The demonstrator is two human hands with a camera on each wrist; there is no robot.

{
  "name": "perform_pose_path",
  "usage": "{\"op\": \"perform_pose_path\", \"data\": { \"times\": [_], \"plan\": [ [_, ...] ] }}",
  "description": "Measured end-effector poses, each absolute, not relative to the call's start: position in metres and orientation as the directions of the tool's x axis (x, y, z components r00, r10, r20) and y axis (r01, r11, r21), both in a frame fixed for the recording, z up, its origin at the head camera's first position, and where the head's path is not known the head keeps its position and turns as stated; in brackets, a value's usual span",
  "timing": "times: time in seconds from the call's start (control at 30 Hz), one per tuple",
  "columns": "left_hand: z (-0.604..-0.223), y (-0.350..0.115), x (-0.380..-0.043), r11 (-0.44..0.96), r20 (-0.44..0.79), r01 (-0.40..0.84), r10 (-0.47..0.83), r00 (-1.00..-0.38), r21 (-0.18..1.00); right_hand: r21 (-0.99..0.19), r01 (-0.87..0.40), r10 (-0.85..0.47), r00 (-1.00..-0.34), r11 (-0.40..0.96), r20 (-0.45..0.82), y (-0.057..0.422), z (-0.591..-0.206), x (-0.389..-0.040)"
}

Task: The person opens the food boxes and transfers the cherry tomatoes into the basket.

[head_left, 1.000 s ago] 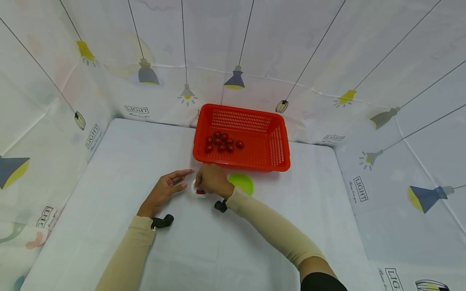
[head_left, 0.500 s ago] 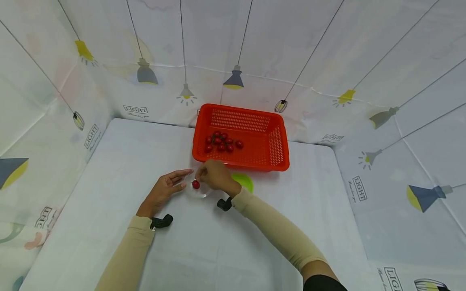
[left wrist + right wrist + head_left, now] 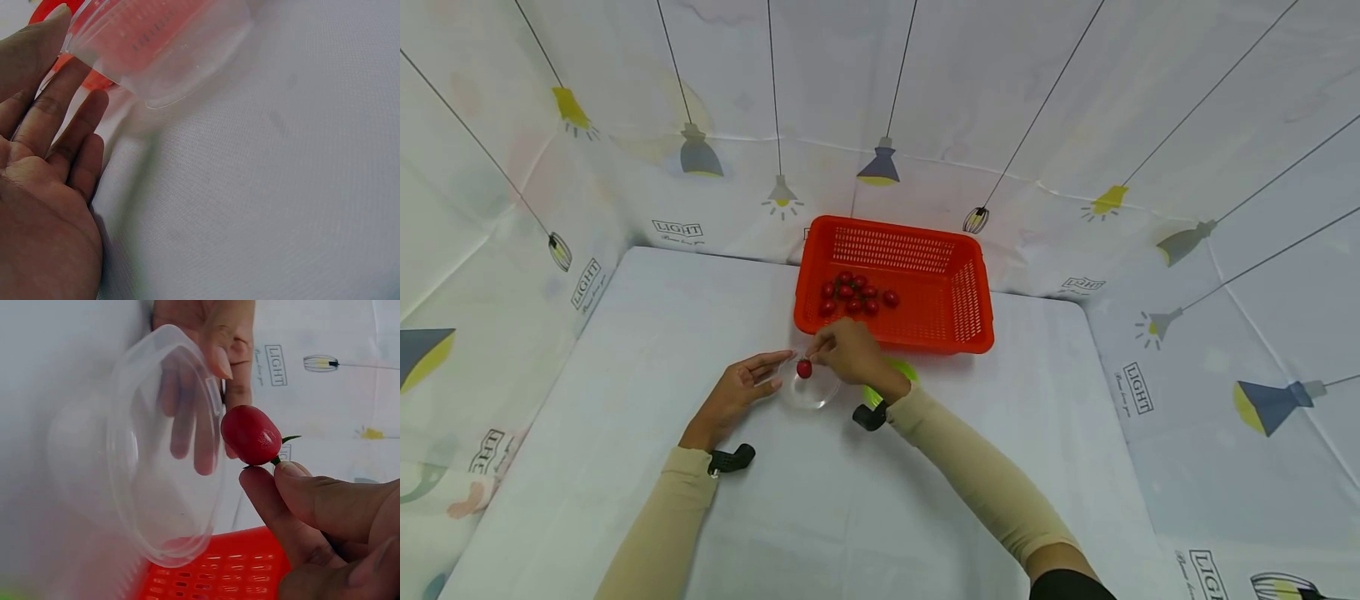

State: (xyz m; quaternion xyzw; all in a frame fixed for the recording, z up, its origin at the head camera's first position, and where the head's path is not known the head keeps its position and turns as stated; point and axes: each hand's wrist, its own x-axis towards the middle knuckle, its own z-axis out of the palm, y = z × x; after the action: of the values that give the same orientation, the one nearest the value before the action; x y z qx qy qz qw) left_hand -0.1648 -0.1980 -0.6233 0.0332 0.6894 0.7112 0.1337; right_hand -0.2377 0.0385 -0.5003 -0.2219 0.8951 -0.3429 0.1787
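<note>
A red cherry tomato with green sepals is pinched by its stem between the thumb and forefinger of my right hand. It hangs above the mouth of a clear plastic bowl on the white table. My left hand is at the bowl's left side, its fingers fairly straight. In the left wrist view its thumb touches the rim of the clear bowl. Through the bowl's wall in the right wrist view, the left fingers show behind it.
Beyond the hands stands a red plastic basket, with several cherry tomatoes at its left side. A bright green round item lies partly hidden beneath my right wrist. Printed sheets form walls behind and beside the table.
My right hand has risen from the bowl and moved slightly away and rightward, bringing the cherry tomato up to its rim. My left hand has stayed nearly still.
</note>
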Motion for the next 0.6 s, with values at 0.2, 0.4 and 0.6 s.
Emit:
{"op": "perform_pose_path", "data": {
  "times": [0.2,0.4,0.6],
  "plan": [
    [-0.625,-0.197,-0.165,-0.007,-0.124,-0.129,0.234,-0.964,0.992,-0.681,-0.308,-0.524,-0.841,0.665,-0.132,0.043,-0.491,-0.240],
    [-0.626,-0.198,-0.164,0.000,-0.118,-0.121,0.241,-0.963,0.993,-0.678,-0.320,-0.517,-0.850,0.662,-0.104,0.049,-0.481,-0.245],
    [-0.625,-0.199,-0.164,0.003,-0.101,-0.104,0.248,-0.963,0.995,-0.708,-0.283,-0.486,-0.868,0.647,-0.097,0.056,-0.467,-0.252]
  ]
}}
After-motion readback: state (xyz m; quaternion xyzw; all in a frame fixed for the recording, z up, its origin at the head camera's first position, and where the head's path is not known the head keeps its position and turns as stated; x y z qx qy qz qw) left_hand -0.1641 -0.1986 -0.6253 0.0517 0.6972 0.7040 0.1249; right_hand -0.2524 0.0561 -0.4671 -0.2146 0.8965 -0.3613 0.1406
